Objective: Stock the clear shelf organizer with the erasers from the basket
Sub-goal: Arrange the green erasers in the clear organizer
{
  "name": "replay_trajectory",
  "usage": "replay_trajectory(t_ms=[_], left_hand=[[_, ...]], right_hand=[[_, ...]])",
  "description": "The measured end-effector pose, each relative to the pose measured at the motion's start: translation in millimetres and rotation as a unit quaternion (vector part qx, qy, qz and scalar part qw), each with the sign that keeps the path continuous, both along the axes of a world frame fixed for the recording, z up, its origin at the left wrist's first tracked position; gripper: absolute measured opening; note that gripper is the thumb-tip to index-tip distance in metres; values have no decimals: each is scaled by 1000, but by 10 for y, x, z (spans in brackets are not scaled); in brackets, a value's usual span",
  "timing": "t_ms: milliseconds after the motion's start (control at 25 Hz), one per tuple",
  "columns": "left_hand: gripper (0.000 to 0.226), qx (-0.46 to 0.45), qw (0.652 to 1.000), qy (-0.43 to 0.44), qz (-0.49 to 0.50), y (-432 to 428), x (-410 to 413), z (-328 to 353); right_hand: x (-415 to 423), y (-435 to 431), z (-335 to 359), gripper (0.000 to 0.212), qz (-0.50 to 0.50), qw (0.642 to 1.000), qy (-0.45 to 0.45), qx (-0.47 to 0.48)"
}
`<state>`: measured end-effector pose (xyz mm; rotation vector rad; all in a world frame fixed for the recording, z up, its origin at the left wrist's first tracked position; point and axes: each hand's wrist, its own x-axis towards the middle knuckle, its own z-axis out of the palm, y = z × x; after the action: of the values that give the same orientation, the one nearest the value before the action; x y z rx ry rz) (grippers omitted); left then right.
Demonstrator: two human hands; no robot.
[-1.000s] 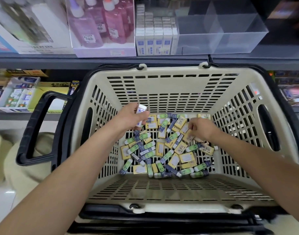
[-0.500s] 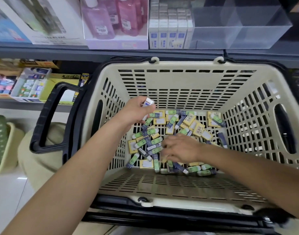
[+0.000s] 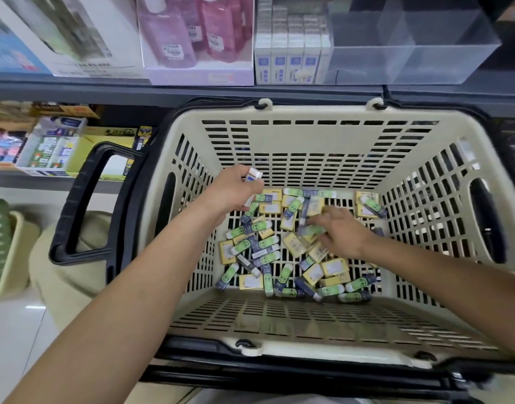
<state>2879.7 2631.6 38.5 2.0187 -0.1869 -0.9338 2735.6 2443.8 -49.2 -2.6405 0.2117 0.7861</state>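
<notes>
One eraser [image 3: 254, 174] pokes from the left hand [image 3: 236, 189] above the pile [image 3: 279, 258].

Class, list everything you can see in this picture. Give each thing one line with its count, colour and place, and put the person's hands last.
basket: one, cream with black rim, centre, below the shelf
black handle: one, at the basket's left side
loose erasers: too many to count, green-and-navy or yellow, piled on the basket floor
clear shelf organizer: one, transparent, upper shelf, right
white-and-blue packs: several rows, standing at the organizer's left end
pink bottles: several, in a white box left of the organizer
white eraser: one, with a blue band, in the left hand
left hand: holds the white eraser above the pile's left edge
right hand: fingers down on the pile, grip blurred
</notes>
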Motion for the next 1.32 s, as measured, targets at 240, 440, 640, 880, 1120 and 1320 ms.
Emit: replay_trajectory(t_ms=[240, 440, 640, 880, 1120, 1320], left_hand=[[8, -16, 1000, 12, -5, -45, -51, -19], [18, -22, 1000, 6, -20, -46, -67, -64], [26, -30, 999, 23, -31, -64, -93, -75], [32, -30, 999, 27, -32, -65, -78, -109], [18, -43, 996, 72, 1, -69, -78, -33], [17, -125, 982, 141, -8, -89, -88, 31]], right_hand=[[126, -221, 192, 27, -121, 993, -1, 15], [-79, -74, 37, 44, -115, 986, 123, -10], [37, -143, 238, 34, -48, 995, -73, 47], [-101, 431, -36, 55, 350, 933, -26, -79], [120, -332, 368, 65, 207, 961, 7, -181], [412, -142, 801, 31, -109, 974, -150, 129]])
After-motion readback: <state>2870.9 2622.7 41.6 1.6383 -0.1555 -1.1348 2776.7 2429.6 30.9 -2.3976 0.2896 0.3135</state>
